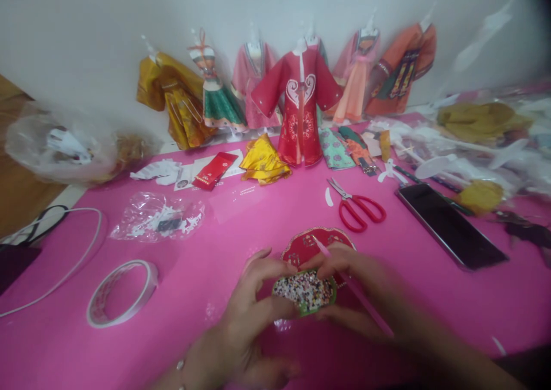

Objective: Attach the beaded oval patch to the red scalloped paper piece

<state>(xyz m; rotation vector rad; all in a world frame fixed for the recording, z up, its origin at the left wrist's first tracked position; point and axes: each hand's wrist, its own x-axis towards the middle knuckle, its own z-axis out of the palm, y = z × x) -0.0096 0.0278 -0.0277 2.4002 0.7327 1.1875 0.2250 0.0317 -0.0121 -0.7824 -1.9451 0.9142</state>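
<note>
A small green-rimmed container (pixel 305 291) full of tiny multicoloured beads is held between both hands, low at the centre of the view. My left hand (pixel 253 309) grips its left side with thumb and fingers. The fingers of my right hand (pixel 357 281) touch its right side, and a pink pen-like tool (pixel 359 295) lies across that hand, its pale tip pointing up and left. Behind the container, a round red embroidered piece (pixel 303 245) with a beaded edge rests on the pink table (pixel 206 281), partly covered by the hands.
Red-handled scissors (pixel 355 206) and a black phone (pixel 451 223) lie right of centre. A tape roll (pixel 123 293), a white cable (pixel 86 252) and a plastic bag of white pieces (pixel 159 217) are at left. Dressed miniature forms, including one in a red robe (pixel 299 103), line the wall.
</note>
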